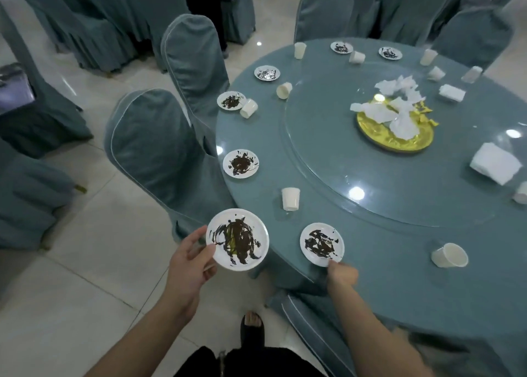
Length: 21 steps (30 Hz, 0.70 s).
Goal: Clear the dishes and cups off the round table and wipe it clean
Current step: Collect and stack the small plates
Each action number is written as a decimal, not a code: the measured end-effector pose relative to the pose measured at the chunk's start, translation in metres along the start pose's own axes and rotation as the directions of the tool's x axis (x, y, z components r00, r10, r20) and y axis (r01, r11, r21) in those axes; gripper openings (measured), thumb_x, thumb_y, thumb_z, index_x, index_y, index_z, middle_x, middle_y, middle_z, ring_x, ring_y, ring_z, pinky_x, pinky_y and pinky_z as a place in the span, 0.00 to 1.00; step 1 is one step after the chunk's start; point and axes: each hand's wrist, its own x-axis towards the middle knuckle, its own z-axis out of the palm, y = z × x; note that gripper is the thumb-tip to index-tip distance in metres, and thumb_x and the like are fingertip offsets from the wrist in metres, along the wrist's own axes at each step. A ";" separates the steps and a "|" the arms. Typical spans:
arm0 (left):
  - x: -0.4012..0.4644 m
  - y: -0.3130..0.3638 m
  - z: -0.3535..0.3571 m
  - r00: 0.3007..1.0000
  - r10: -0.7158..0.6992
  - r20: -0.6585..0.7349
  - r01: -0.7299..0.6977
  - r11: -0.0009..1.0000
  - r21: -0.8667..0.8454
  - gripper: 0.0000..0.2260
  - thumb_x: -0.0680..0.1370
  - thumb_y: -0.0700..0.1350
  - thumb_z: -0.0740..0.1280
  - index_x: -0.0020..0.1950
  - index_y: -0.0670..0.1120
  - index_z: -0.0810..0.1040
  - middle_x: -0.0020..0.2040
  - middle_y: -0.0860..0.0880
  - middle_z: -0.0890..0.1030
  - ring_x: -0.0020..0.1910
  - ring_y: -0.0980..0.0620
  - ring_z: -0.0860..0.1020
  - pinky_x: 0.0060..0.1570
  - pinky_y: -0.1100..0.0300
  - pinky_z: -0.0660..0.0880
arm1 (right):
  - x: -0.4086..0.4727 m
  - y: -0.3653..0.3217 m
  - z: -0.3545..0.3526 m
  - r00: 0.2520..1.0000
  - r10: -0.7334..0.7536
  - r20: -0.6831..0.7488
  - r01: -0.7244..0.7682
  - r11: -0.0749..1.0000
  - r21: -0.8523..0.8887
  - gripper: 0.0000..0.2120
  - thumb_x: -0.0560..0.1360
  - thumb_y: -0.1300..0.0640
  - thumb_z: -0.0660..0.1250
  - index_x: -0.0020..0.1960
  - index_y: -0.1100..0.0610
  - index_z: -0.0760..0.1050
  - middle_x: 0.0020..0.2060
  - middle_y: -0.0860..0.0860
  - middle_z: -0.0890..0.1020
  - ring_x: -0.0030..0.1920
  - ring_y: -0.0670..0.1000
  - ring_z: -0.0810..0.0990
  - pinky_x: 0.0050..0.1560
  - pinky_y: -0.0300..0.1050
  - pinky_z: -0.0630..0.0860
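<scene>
Round sauce-smeared white plate (237,239) in left hand (190,258) fingers; right hand (342,272) fingers pinching second smeared plate (321,244).

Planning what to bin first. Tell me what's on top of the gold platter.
Crumpled white napkins lie heaped on the gold platter, with gold scraps at its right edge. Anything beneath the napkins is covered.

Dim overhead light glares on the glass turntable (393,159); edges perhaps blurred.
</scene>
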 end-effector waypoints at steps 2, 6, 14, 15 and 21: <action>0.016 0.006 0.008 1.000 -0.004 0.014 0.004 1.000 0.011 0.15 0.82 0.38 0.67 0.67 0.53 0.78 0.54 0.47 0.86 0.50 0.48 0.81 0.46 0.55 0.77 | -0.004 -0.010 0.004 0.999 0.013 -0.033 -0.009 0.995 0.099 0.07 0.77 0.61 0.71 0.50 0.65 0.81 0.42 0.58 0.80 0.42 0.58 0.78 0.44 0.50 0.74; 0.042 0.021 0.023 0.998 -0.011 0.059 0.011 1.000 -0.009 0.16 0.82 0.38 0.67 0.66 0.54 0.78 0.51 0.47 0.86 0.48 0.49 0.83 0.44 0.56 0.78 | -0.021 -0.035 0.007 0.998 0.022 -0.055 -0.002 0.944 0.331 0.06 0.75 0.61 0.70 0.40 0.61 0.79 0.32 0.54 0.74 0.31 0.54 0.67 0.33 0.45 0.66; 0.092 0.045 0.023 0.978 -0.038 0.205 0.033 0.999 0.028 0.16 0.82 0.39 0.67 0.66 0.56 0.78 0.53 0.46 0.86 0.52 0.48 0.82 0.50 0.52 0.76 | -0.104 -0.105 0.031 0.936 -0.280 0.211 0.121 0.823 0.555 0.07 0.79 0.61 0.68 0.42 0.58 0.77 0.28 0.50 0.70 0.28 0.47 0.66 0.28 0.42 0.59; 0.098 0.051 0.018 0.974 -0.034 0.226 0.026 0.999 0.041 0.16 0.82 0.39 0.67 0.66 0.57 0.78 0.53 0.47 0.87 0.51 0.49 0.83 0.50 0.52 0.77 | -0.119 -0.111 0.038 0.916 -0.311 0.254 0.132 0.831 0.540 0.07 0.79 0.61 0.68 0.41 0.58 0.76 0.27 0.50 0.70 0.28 0.47 0.65 0.28 0.42 0.58; 0.130 0.092 -0.028 0.938 0.024 0.345 -0.041 0.998 0.042 0.16 0.82 0.36 0.67 0.65 0.54 0.78 0.46 0.51 0.87 0.42 0.56 0.83 0.42 0.58 0.80 | -0.202 -0.124 0.099 0.837 -0.448 0.314 0.356 0.882 0.309 0.06 0.78 0.57 0.71 0.47 0.59 0.84 0.30 0.47 0.77 0.30 0.46 0.70 0.27 0.41 0.64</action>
